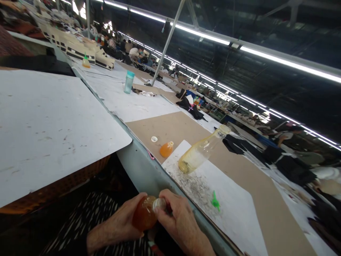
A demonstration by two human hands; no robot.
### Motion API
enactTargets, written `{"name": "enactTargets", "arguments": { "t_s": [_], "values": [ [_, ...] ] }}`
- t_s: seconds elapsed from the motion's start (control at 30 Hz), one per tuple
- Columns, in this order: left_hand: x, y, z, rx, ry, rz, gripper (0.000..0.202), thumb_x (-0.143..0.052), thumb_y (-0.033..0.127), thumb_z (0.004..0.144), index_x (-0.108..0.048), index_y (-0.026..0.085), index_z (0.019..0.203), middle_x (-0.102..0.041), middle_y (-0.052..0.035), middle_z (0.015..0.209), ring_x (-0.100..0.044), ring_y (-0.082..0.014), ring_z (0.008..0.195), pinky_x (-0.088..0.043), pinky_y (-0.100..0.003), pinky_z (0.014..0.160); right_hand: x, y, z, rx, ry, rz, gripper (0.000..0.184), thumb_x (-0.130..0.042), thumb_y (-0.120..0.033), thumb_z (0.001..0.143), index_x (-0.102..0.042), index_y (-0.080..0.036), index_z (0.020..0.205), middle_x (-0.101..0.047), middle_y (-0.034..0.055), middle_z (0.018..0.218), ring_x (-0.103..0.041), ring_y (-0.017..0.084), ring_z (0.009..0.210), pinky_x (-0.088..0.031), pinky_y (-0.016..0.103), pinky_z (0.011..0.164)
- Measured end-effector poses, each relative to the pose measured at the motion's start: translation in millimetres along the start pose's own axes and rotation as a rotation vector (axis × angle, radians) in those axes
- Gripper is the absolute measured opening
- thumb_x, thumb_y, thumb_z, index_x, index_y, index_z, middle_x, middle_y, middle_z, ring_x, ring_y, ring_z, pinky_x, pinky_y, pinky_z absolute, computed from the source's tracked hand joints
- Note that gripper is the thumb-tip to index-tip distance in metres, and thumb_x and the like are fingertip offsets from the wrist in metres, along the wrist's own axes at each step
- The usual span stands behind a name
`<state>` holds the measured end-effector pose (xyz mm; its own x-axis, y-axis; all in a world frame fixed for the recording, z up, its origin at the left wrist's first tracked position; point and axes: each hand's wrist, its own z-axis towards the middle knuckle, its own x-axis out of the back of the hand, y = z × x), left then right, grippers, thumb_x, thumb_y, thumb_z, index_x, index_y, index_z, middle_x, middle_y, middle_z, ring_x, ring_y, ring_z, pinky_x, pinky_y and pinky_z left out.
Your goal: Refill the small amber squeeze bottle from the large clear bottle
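Note:
Low in front of the table edge, my left hand [124,218] is closed around a rounded clear bottle of amber liquid [145,213]. The bottle is tilted, its neck toward the right. My right hand [181,220] pinches the whitish cap [159,204] at the bottle's neck. On the table beyond, a small squeeze bottle of orange liquid [166,149] stands uncapped beside a loose white cap [154,139]. A large yellowish clear bottle [198,153] stands on a smudged white sheet [239,202], and a green nozzle [215,201] lies on that sheet.
A white-topped surface [53,124] is at my left, above an orange crate [66,185]. Farther along the table are a teal tumbler [129,82], another green-tipped bottle [85,62] and cream stacked pieces [80,49]. Black fabric [290,165] lies at the right; several people are in the background.

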<state>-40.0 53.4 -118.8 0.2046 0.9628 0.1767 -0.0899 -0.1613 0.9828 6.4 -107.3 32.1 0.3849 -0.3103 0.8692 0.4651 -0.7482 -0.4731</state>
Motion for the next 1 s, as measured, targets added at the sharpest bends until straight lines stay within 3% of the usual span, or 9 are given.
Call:
{"name": "enactTargets", "arguments": {
  "t_s": [0.13,0.27,0.43,0.53,0.63,0.73,0.87,1.0],
  "values": [
    [-4.1,-4.1,1.0,-0.012,0.03,0.047,0.071,-0.068,0.018,0.055,-0.039,0.024,0.12,-0.059,-0.0007,0.106,-0.057,-0.0208,0.092,-0.049,-0.029,0.079,-12.8,0.4,-3.3,-0.082,0.101,0.071,0.014,-0.049,-0.03,0.084,-0.045,-0.021,0.073,-0.047,-0.0065,0.063,-0.044,0.01,0.061,-0.028,0.024,0.059],
    [-12.0,3.7,3.7,-0.01,0.168,0.155,0.057,-0.065,0.017,0.058,-0.044,0.022,0.111,-0.059,-0.0021,0.104,-0.057,-0.0203,0.091,-0.048,-0.031,0.081,-20.0,-1.8,-4.5,-0.191,0.22,0.137,0.026,-0.045,-0.041,0.084,-0.042,-0.022,0.067,-0.042,-0.0061,0.057,-0.04,0.011,0.055,-0.028,0.026,0.055],
    [-18.4,14.1,9.6,0.021,0.342,0.367,0.053,-0.067,0.022,0.062,-0.044,0.02,0.11,-0.056,-0.0073,0.108,-0.054,-0.0252,0.099,-0.044,-0.04,0.089,-26.0,-0.7,1.9,-0.325,0.333,0.138,0.033,-0.047,-0.054,0.08,-0.049,-0.023,0.071,-0.047,-0.0049,0.056,-0.044,0.014,0.057,-0.032,0.028,0.058],
    [-15.2,17.2,11.2,0.059,0.369,0.404,0.052,-0.069,0.024,0.061,-0.045,0.018,0.106,-0.056,-0.0082,0.105,-0.053,-0.0264,0.099,-0.044,-0.041,0.088,-26.6,1.8,4.2,-0.33,0.328,0.168,0.037,-0.045,-0.059,0.081,-0.052,-0.023,0.072,-0.051,-0.0032,0.059,-0.048,0.016,0.06,-0.036,0.029,0.06],
    [-7.5,18.3,10.1,0.031,0.343,0.317,0.051,-0.071,0.029,0.063,-0.045,0.02,0.106,-0.056,-0.0057,0.104,-0.054,-0.0234,0.095,-0.045,-0.037,0.083,-22.8,9.2,4.0,-0.237,0.244,0.23,0.038,-0.047,-0.058,0.082,-0.058,-0.023,0.092,-0.06,-0.0011,0.071,-0.055,0.018,0.068,-0.043,0.029,0.065],
    [0.8,18.3,7.6,-0.005,0.256,0.213,0.059,-0.073,0.027,0.059,-0.044,0.022,0.11,-0.056,-0.0025,0.103,-0.055,-0.02,0.09,-0.045,-0.031,0.078,-16.7,21.2,4.2,-0.097,0.211,0.18,0.049,-0.051,-0.054,0.081,-0.053,-0.021,0.117,-0.065,0.003,0.09,-0.06,0.02,0.081,-0.047,0.032,0.076],
    [9.2,21.5,4.4,-0.021,0.116,0.167,0.06,-0.076,0.024,0.055,-0.046,0.021,0.107,-0.056,-0.0005,0.101,-0.054,-0.0186,0.087,-0.044,-0.027,0.075,-8.4,32.9,4.7,0.08,0.132,0.076,0.038,-0.047,-0.047,0.087,-0.058,-0.023,0.114,-0.063,0.0046,0.108,-0.059,0.019,0.097,-0.046,0.032,0.087],
    [15.3,27.2,2.2,-0.027,0.022,0.142,0.062,-0.077,0.026,0.055,-0.046,0.022,0.109,-0.055,0.0,0.103,-0.054,-0.0193,0.091,-0.044,-0.027,0.078,-1.8,34.2,2.4,0.076,0.021,0.064,0.036,-0.049,-0.046,0.087,-0.056,-0.023,0.113,-0.064,0.0034,0.098,-0.06,0.018,0.087,-0.049,0.029,0.078]
  ]
}}
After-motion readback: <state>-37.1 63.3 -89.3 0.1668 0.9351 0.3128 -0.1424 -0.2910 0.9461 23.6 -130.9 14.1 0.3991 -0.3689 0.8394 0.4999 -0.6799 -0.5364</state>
